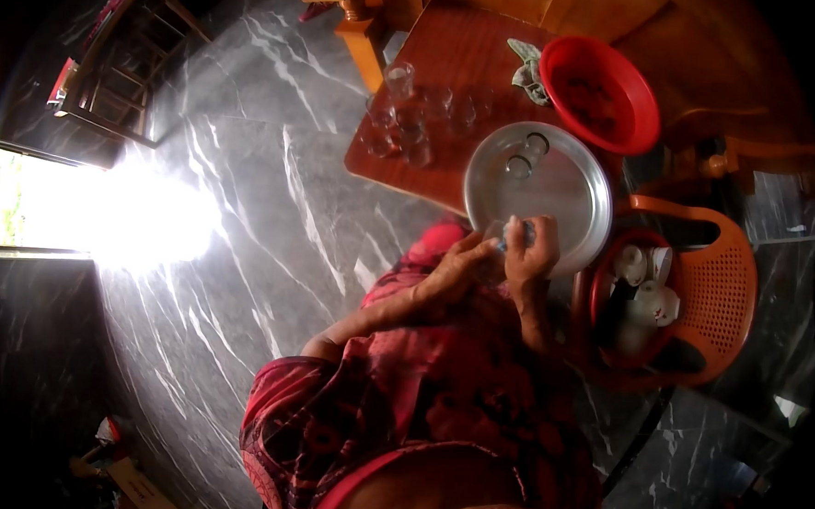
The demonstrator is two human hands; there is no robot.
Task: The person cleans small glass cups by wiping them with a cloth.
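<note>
Nearest, in front of the person's patterned red clothing, a clear glass is held between both hands, just over the near rim of a round metal tray. The left hand has its grip closed about the glass, as far as the blur allows; the right hand is curled, its grip seemingly pinching a small blue piece against it. The glass should be light, stiff and breakable, slippery if wet; it is best held round the lower wall, with little squeeze on the rim. To the right, an orange chair bears a red tub of white crockery. Farther off, two glasses lie in the tray, more glasses stand grouped on the table, and beyond are a greenish cloth and a red basin.
</note>
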